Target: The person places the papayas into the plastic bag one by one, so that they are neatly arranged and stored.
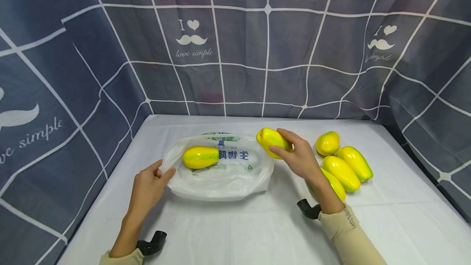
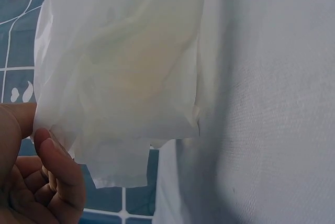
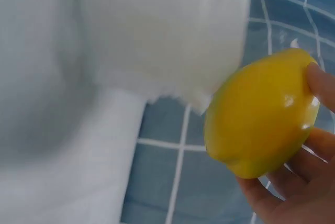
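A white plastic bag with green and blue print lies open-mouthed on the table. One yellow mango is inside it, toward its left side. My left hand pinches the left edge of the bag between thumb and fingers; the left wrist view shows the thin film at the fingertips. Above the bag's right edge, my right hand grips another yellow mango, its fingers wrapped around one end. Several more mangoes, such as this one, lie in a group right of the right hand; the forearm partly hides one.
A white cloth covers the table. Dark grid-patterned curtains rise behind it and along both sides. Black wrist mounts stick out from the wrists, the right one close to the mango group.
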Action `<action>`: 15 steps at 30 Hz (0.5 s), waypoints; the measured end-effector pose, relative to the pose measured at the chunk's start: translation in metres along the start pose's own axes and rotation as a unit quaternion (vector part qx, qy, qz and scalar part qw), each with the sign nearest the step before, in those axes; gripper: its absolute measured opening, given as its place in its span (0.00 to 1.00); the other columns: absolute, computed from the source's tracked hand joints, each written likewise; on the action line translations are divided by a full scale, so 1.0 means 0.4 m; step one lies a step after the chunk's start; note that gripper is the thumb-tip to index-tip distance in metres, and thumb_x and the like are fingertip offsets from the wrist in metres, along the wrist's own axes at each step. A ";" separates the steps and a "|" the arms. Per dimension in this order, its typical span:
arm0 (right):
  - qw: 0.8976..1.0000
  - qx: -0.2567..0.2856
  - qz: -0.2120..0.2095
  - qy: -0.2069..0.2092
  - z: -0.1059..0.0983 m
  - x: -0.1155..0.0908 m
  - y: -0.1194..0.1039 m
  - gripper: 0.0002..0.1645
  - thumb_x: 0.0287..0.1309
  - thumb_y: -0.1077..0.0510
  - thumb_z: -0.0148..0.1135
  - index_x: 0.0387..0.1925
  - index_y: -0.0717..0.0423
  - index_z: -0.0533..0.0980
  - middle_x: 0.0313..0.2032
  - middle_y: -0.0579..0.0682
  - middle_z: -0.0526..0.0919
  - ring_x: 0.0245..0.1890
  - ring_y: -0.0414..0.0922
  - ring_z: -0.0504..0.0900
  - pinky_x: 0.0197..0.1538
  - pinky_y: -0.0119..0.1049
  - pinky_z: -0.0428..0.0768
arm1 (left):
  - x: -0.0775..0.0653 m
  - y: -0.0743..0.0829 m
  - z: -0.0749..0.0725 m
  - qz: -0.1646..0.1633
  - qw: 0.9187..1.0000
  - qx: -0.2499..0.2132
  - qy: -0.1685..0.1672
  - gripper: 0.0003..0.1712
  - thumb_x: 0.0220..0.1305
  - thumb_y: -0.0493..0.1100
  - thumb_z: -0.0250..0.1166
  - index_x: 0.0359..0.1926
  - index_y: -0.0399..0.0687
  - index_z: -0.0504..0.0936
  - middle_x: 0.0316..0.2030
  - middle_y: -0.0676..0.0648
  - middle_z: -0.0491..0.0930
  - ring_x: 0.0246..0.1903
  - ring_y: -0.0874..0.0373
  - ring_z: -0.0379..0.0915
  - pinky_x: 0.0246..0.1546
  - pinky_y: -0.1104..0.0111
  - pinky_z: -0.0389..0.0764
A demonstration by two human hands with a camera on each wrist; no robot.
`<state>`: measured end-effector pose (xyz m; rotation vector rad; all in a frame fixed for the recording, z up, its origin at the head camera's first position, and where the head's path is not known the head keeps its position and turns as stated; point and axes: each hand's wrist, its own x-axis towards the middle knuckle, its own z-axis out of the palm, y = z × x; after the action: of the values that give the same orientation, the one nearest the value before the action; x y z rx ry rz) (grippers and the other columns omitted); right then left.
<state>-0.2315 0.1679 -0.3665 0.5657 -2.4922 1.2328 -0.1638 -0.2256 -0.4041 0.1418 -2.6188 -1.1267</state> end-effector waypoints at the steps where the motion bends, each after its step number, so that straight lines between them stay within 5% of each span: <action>1: 1.000 0.005 -0.007 -0.004 0.004 0.001 -0.011 0.33 0.58 0.57 0.72 0.63 0.62 0.73 0.59 0.56 0.78 0.51 0.52 0.76 0.55 0.49 0.75 | 0.001 0.000 0.000 0.000 1.000 0.000 -0.001 0.35 0.67 0.50 0.66 0.61 0.23 0.72 0.24 0.47 0.70 0.24 0.56 0.66 0.27 0.70 0.69; 8: 0.998 0.022 -0.046 -0.033 0.028 0.010 -0.071 0.34 0.58 0.56 0.72 0.64 0.62 0.73 0.61 0.56 0.76 0.57 0.51 0.75 0.61 0.50 0.73 | 0.004 0.002 0.004 0.007 1.000 -0.002 0.003 0.34 0.67 0.49 0.66 0.60 0.23 0.72 0.24 0.47 0.70 0.23 0.56 0.66 0.28 0.70 0.70; 15: 0.995 0.058 -0.024 -0.073 0.054 0.016 -0.091 0.34 0.57 0.52 0.72 0.63 0.60 0.73 0.58 0.54 0.78 0.51 0.49 0.77 0.54 0.48 0.76 | 0.000 -0.004 0.008 0.016 1.000 0.003 0.011 0.34 0.66 0.47 0.67 0.61 0.21 0.72 0.23 0.48 0.70 0.21 0.57 0.65 0.25 0.71 0.70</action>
<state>-0.2220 0.1290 -0.3513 0.7672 -2.5202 1.3687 -0.1647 -0.2245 -0.4071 0.1125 -2.5971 -1.1005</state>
